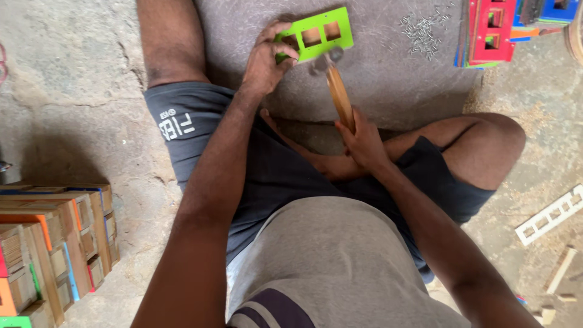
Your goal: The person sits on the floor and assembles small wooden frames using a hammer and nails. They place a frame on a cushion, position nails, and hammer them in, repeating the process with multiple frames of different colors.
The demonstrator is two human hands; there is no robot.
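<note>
I sit cross-legged on a grey mat [388, 85]. My left hand [267, 58] grips the near-left end of a bright green flat panel [319, 33] with three square cut-outs, which lies on the mat. My right hand [364, 140] is closed on the wooden handle of a hammer [339, 94]. The hammer's metal head is blurred, just below the panel's near edge.
A heap of small nails [422, 27] lies on the mat at the upper right, beside red and blue cut-out panels [495, 30]. Stacked wooden boxes with coloured edges [51, 249] stand at the lower left. A white cut-out strip [549, 214] and wood offcuts [562, 270] lie on the floor at the right.
</note>
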